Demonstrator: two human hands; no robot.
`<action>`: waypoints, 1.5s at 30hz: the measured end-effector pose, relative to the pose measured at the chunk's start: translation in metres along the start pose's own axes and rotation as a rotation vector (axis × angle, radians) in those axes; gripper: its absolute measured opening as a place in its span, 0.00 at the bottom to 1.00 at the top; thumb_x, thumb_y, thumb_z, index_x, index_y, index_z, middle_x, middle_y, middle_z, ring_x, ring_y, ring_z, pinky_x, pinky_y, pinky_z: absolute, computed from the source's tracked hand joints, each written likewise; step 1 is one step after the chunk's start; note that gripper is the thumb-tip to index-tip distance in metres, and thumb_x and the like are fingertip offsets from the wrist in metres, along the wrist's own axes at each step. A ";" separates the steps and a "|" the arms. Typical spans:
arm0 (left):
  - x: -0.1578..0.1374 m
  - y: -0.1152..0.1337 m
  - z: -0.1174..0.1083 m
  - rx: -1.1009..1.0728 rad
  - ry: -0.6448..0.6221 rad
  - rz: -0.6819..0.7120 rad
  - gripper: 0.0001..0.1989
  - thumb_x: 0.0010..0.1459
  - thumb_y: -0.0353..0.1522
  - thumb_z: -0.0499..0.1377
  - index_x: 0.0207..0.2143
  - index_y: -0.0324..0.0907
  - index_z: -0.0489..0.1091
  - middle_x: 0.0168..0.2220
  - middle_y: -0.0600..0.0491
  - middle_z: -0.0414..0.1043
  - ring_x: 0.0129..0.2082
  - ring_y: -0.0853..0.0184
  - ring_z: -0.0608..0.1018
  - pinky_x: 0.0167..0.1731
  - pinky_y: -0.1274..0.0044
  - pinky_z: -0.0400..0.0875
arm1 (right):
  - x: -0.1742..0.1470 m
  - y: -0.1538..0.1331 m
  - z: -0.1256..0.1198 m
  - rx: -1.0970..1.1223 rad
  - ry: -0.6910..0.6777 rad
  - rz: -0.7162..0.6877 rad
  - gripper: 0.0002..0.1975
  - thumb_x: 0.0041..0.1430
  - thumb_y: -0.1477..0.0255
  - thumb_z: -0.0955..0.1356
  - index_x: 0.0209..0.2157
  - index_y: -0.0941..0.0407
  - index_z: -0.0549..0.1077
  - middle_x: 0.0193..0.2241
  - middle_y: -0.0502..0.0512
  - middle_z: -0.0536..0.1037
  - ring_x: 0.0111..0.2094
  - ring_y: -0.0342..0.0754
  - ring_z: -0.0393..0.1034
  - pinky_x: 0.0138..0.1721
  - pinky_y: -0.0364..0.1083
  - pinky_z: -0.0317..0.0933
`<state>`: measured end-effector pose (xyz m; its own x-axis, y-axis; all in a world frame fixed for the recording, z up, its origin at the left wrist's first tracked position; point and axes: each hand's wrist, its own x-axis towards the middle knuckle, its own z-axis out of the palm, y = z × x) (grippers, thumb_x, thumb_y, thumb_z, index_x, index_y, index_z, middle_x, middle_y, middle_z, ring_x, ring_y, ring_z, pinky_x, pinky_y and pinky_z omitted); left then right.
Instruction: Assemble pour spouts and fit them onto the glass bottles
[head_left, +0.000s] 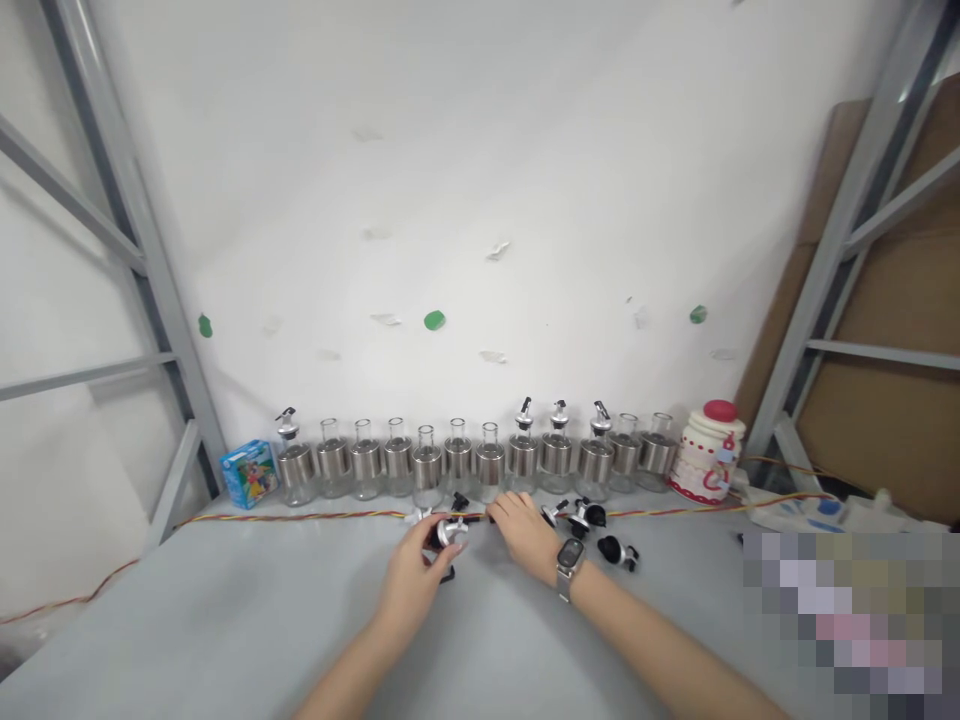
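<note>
My left hand (411, 565) is closed around a silver-and-black pourer stopper (451, 530) just above the grey table, thumb and fingers on its sides. More black parts show around these fingers, partly hidden. To the right, my right hand (525, 533), with a watch on its wrist, reaches down with fingers curled together by a small dark piece; its fingertips are partly hidden. Several loose pourer stoppers (583, 518) lie just right of it, one lying apart (619, 551). Behind stands a row of glass bottles (427, 467) with steel bands; several carry pourers, the others have bare necks.
A blue picture box (251, 474) stands at the row's left end, a cream-and-red jar (706, 455) at its right. A twisted red-yellow wire (300, 517) crosses the grey table (247, 610) before the bottles. White power strips (817, 512) lie far right. Metal frame posts flank both sides.
</note>
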<state>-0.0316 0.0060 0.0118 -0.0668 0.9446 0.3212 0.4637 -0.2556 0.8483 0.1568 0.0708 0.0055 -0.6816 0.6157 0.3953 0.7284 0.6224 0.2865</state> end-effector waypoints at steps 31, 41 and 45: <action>-0.004 -0.002 0.004 0.059 -0.079 0.030 0.19 0.48 0.39 0.55 0.43 0.41 0.65 0.36 0.51 0.71 0.30 0.66 0.72 0.28 0.77 0.65 | -0.018 -0.007 -0.018 0.178 -0.047 0.057 0.07 0.53 0.82 0.61 0.31 0.59 0.69 0.31 0.56 0.71 0.36 0.49 0.63 0.38 0.47 0.54; -0.005 -0.001 0.006 0.055 -0.085 0.011 0.19 0.47 0.39 0.55 0.42 0.42 0.66 0.37 0.50 0.71 0.30 0.66 0.72 0.28 0.77 0.65 | -0.031 -0.025 -0.012 0.814 0.020 0.461 0.09 0.50 0.77 0.65 0.36 0.58 0.68 0.36 0.56 0.66 0.37 0.48 0.63 0.40 0.44 0.57; -0.006 -0.001 0.006 0.062 -0.088 0.009 0.19 0.47 0.38 0.55 0.42 0.42 0.66 0.38 0.50 0.71 0.31 0.65 0.72 0.28 0.77 0.65 | -0.025 -0.030 -0.007 0.923 0.070 0.513 0.04 0.48 0.79 0.64 0.28 0.57 0.67 0.31 0.54 0.66 0.35 0.49 0.62 0.39 0.46 0.56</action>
<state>-0.0267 0.0021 0.0064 0.0146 0.9574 0.2884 0.5176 -0.2540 0.8171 0.1525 0.0335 -0.0066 -0.2804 0.8981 0.3388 0.5729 0.4398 -0.6916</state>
